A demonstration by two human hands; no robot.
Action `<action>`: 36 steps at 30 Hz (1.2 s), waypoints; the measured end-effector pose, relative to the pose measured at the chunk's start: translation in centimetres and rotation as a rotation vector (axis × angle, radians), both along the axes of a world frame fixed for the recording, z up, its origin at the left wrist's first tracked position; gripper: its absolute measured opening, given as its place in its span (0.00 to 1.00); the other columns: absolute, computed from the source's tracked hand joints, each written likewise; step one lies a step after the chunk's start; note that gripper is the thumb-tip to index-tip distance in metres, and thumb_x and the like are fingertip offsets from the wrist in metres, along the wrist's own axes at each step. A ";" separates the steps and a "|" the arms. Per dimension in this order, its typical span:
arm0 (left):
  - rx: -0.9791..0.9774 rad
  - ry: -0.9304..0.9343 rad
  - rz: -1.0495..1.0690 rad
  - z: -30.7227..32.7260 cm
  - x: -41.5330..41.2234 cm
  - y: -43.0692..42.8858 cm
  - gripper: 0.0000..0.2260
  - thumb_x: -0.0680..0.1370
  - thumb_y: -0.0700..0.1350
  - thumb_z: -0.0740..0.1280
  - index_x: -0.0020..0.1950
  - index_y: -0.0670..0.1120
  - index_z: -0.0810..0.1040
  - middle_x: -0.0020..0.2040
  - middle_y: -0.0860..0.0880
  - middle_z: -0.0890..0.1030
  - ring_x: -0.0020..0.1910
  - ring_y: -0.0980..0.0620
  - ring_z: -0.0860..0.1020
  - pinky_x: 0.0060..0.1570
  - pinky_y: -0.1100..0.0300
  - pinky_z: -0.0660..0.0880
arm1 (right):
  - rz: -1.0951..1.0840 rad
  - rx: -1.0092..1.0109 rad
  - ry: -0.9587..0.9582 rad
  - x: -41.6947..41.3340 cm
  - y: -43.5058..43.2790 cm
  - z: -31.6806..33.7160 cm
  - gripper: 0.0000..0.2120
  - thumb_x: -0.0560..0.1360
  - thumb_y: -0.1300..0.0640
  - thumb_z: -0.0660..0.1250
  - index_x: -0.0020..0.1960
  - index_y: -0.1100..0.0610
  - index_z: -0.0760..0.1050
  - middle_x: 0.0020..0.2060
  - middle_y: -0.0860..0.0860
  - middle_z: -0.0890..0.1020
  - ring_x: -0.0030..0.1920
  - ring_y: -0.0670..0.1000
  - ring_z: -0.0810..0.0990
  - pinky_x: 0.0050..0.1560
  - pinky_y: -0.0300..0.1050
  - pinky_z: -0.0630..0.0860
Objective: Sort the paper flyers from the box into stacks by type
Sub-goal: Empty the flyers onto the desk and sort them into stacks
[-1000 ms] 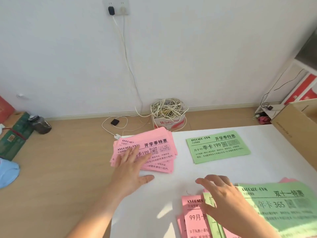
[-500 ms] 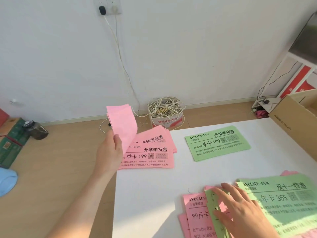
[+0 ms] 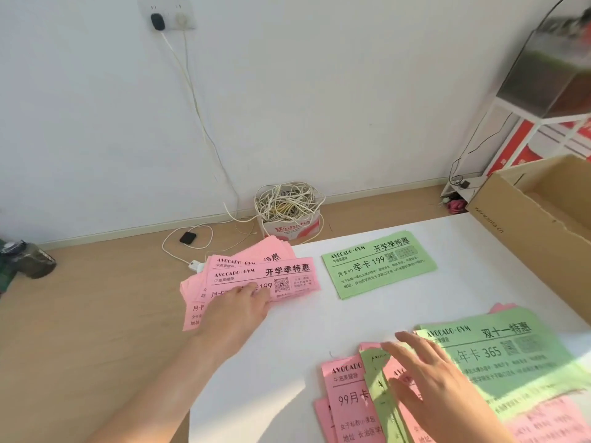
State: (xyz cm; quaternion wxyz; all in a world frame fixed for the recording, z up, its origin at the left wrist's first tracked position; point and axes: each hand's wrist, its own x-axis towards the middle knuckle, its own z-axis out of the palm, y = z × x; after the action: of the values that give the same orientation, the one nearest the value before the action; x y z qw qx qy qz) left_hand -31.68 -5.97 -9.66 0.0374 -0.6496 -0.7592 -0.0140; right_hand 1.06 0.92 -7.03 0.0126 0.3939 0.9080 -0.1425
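The pink stack (image 3: 287,273) lies fanned at the left edge of the table (image 3: 287,340), under my left hand (image 3: 236,310), whose fingers rest close together, flat on the top sheet. My right hand (image 3: 438,388) is over the mixed pile (image 3: 348,398) nearest me, fingers spread.

Soft, warm daylight; faint shadows cross the white table (image 3: 319,318) (right hand (image 3: 431,391) and the top-right corner are motion-blurred), frame edges bowed.
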 end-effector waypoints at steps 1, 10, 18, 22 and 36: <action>0.042 -0.029 0.026 0.3 -0.1 0.0 0.06 0.78 0.48 0.64 0.43 0.48 0.75 0.35 0.50 0.78 0.29 0.45 0.78 0.21 0.57 0.69 | -0.011 0.013 0.047 0.3 -0.1 0.5 0.30 0.58 0.52 0.81 0.58 0.46 0.74 0.55 0.47 0.80 0.52 0.48 0.81 0.37 0.39 0.80; 0.123 -0.304 -0.073 2.7 9.1 -0.4 0.22 0.73 0.63 0.54 0.56 0.53 0.77 0.62 0.49 0.77 0.59 0.46 0.73 0.52 0.46 0.75 | -0.349 -0.027 0.082 10.4 1.5 4.1 0.27 0.77 0.41 0.61 0.73 0.40 0.57 0.70 0.37 0.63 0.69 0.40 0.61 0.67 0.36 0.59; -0.072 -0.111 -0.183 -3.2 22.7 -1.9 0.31 0.73 0.70 0.52 0.73 0.60 0.61 0.77 0.44 0.57 0.73 0.42 0.52 0.61 0.27 0.54 | -0.406 -0.190 -0.142 16.3 4.9 1.6 0.42 0.68 0.34 0.67 0.73 0.33 0.46 0.77 0.45 0.45 0.76 0.54 0.38 0.73 0.61 0.52; -0.209 -0.119 -0.188 -3.1 24.5 -0.5 0.30 0.74 0.70 0.51 0.74 0.60 0.60 0.76 0.45 0.58 0.74 0.41 0.52 0.66 0.35 0.42 | -0.411 -0.271 -0.149 18.4 8.5 1.0 0.43 0.69 0.35 0.68 0.74 0.34 0.44 0.77 0.46 0.41 0.76 0.57 0.37 0.72 0.65 0.52; 0.238 -0.443 0.100 1.9 30.6 4.0 0.12 0.75 0.48 0.64 0.59 0.53 0.74 0.63 0.58 0.73 0.62 0.62 0.69 0.65 0.54 0.69 | -0.156 -0.149 -0.108 21.4 12.6 0.2 0.28 0.75 0.40 0.62 0.72 0.35 0.56 0.73 0.43 0.57 0.71 0.50 0.58 0.69 0.50 0.63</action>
State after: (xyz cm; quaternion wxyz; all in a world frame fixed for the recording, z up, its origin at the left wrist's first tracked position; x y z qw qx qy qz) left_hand -1.09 -1.99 -7.74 -0.0530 -0.5835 -0.7730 -0.2432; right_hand 22.45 13.50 -6.83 0.0796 0.4685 0.8594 -0.1888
